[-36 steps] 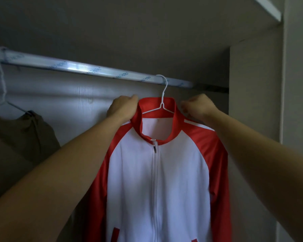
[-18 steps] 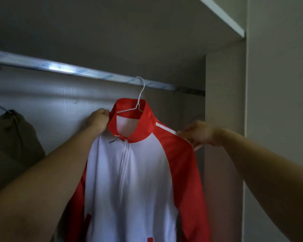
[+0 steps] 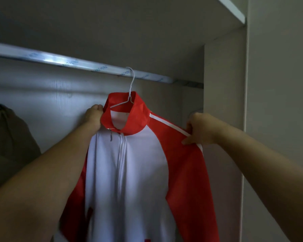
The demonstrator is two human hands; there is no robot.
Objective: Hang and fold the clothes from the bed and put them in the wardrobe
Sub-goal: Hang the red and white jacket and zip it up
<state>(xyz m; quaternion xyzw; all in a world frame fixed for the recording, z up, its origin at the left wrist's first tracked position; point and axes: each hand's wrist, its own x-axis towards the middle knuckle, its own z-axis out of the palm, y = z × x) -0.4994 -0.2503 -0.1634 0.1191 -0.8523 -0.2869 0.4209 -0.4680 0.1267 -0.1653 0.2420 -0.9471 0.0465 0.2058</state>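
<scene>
Red-and-white jacket (image 3: 138,172) is hanging inside the wardrobe on a white wire hanger (image 3: 129,95), hook sitting over the metal rail (image 3: 59,60) near its right end, close to the wardrobe side panel (image 3: 224,84). Person's left hand (image 3: 94,116) is gripping the jacket right beside the red collar (image 3: 138,116), fingers curling behind the fabric, tips hiding. Their right hand (image 3: 199,128) is pinching the shoulder seam at the white stripe (image 3: 168,125), thumb underneath, other fingers over the top, drawing the shoulder outward.

Change vs 1 s ago: both hands were bunching at the collar, 1 each side, front facing square. Now the right hand is sitting well out along the shoulder and the jacket is turning a little, the sleeve on the left side mostly hiding behind the forearm. The left hand is staying at the collar. Hook is staying on the rail across all 3 frames, so the hanging itself is looking done; this is reading as the straightening step, seating the shoulder on the wire arm.

Zip (image 3: 122,163) is running closed down the front, pull tilting left. Olive garment (image 3: 7,137) is hanging at the far left, well apart.

Judging progress: this 1 piece is nearly finishing; letting go gently should be coming next, since slick fabric could be sliding off a thin wire hanger. Bed and remaining clothes are not showing
</scene>
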